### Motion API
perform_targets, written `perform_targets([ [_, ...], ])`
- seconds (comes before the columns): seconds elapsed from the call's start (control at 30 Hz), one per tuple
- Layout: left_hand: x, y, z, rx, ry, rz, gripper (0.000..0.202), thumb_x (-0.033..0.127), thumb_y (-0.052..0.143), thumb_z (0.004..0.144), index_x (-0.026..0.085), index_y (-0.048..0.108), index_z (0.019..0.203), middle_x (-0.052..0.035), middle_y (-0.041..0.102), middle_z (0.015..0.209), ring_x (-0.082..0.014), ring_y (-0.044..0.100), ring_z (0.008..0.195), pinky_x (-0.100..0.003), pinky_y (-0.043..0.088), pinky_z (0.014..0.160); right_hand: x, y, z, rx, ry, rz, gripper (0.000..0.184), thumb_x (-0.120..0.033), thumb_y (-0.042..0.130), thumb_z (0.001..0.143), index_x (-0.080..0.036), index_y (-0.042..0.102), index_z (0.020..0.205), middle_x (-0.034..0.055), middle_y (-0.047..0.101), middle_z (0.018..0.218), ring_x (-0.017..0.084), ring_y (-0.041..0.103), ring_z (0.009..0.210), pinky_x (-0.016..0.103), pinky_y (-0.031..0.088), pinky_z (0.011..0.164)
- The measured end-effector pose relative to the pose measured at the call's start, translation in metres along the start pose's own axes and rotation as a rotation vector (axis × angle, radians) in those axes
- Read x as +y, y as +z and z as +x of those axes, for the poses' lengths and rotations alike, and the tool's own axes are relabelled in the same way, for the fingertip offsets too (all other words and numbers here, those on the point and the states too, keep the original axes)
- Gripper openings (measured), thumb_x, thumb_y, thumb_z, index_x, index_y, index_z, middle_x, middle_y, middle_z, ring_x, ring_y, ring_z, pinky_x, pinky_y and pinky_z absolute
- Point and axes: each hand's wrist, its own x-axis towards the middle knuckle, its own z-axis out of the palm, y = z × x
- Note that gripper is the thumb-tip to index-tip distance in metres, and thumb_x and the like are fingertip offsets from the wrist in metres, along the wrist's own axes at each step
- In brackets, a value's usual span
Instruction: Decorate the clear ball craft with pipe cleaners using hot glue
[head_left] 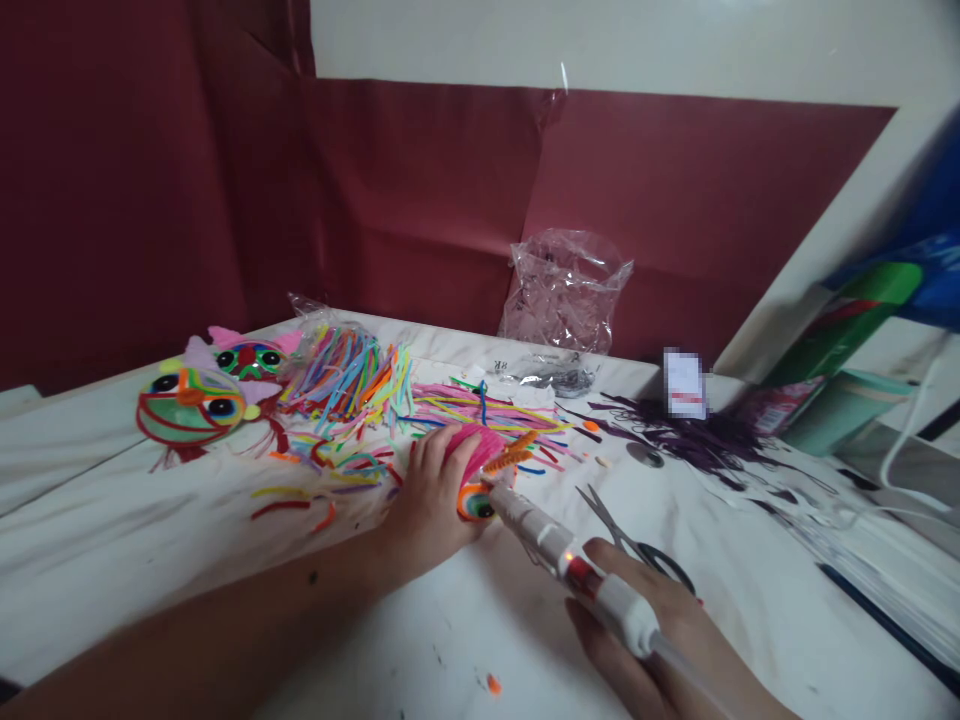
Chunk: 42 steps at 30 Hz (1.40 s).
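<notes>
My left hand (433, 495) lies over a pink round craft piece (480, 452) on the white table, fingers curled round its near edge. The piece carries an orange-rimmed googly eye (474, 503) and an orange fuzzy strip (510, 455). My right hand (660, 635) grips a white hot glue gun (570, 555) with a red glowing light, its nozzle touching the piece beside the eye.
Scissors (637, 545) lie just right of the glue gun. Finished colourful masks (196, 402) sit at the left, with piles of coloured strips (352, 385) behind. Purple scraps (690, 430), a clear plastic bag (562, 290) and boxes (832, 400) stand at the back right.
</notes>
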Motion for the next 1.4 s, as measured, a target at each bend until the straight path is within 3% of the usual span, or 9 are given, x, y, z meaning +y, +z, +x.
perform_targets([
  [0.23, 0.002, 0.000, 0.000, 0.001, 0.013, 0.001, 0.075, 0.026, 0.066, 0.069, 0.020, 0.030, 0.135, -0.0164, 0.038, 0.130, -0.0335, 0.038, 0.124, -0.053, 0.035, 0.103, 0.000, 0.006, -0.001, 0.012, 0.005, 0.000, 0.013, -0.015, 0.041, 0.087, -0.022, 0.046, 0.078, 0.0020, 0.058, 0.069, 0.015, 0.060, 0.061, 0.023, 0.045, 0.050],
  [0.43, 0.004, -0.001, -0.001, -0.003, 0.021, 0.006, 0.076, 0.025, 0.066, 0.067, 0.020, 0.030, 0.134, -0.0164, 0.040, 0.131, -0.0334, 0.039, 0.124, -0.052, 0.035, 0.103, 0.004, 0.016, -0.004, 0.115, 0.006, -0.019, 0.014, -0.018, 0.040, 0.087, -0.023, 0.044, 0.075, 0.0017, 0.057, 0.067, 0.015, 0.059, 0.059, 0.022, 0.041, 0.046],
  [0.67, 0.004, 0.000, -0.001, 0.013, 0.011, 0.001, 0.075, 0.024, 0.065, 0.068, 0.020, 0.030, 0.134, -0.0167, 0.040, 0.129, -0.0338, 0.040, 0.122, -0.053, 0.036, 0.102, 0.004, 0.018, -0.004, 0.116, 0.018, 0.006, 0.014, -0.020, 0.039, 0.087, -0.022, 0.048, 0.077, 0.0022, 0.057, 0.066, 0.016, 0.059, 0.059, 0.024, 0.041, 0.046],
  [1.0, 0.003, 0.001, -0.002, 0.002, 0.020, 0.015, 0.075, 0.023, 0.066, 0.068, 0.019, 0.031, 0.134, -0.0169, 0.040, 0.130, -0.0334, 0.039, 0.124, -0.052, 0.035, 0.103, 0.003, 0.017, -0.001, 0.147, -0.005, -0.033, 0.015, -0.012, 0.039, 0.082, -0.024, 0.039, 0.073, -0.0020, 0.051, 0.061, 0.014, 0.057, 0.056, 0.021, 0.036, 0.044],
  [1.4, 0.002, 0.002, -0.003, 0.018, -0.001, -0.016, 0.075, 0.022, 0.067, 0.067, 0.019, 0.033, 0.133, -0.0160, 0.040, 0.130, -0.0323, 0.040, 0.122, -0.050, 0.037, 0.103, 0.005, 0.017, -0.001, 0.109, -0.020, -0.039, 0.014, -0.010, 0.041, 0.078, -0.024, 0.039, 0.072, -0.0013, 0.052, 0.061, 0.015, 0.057, 0.056, 0.022, 0.037, 0.045],
])
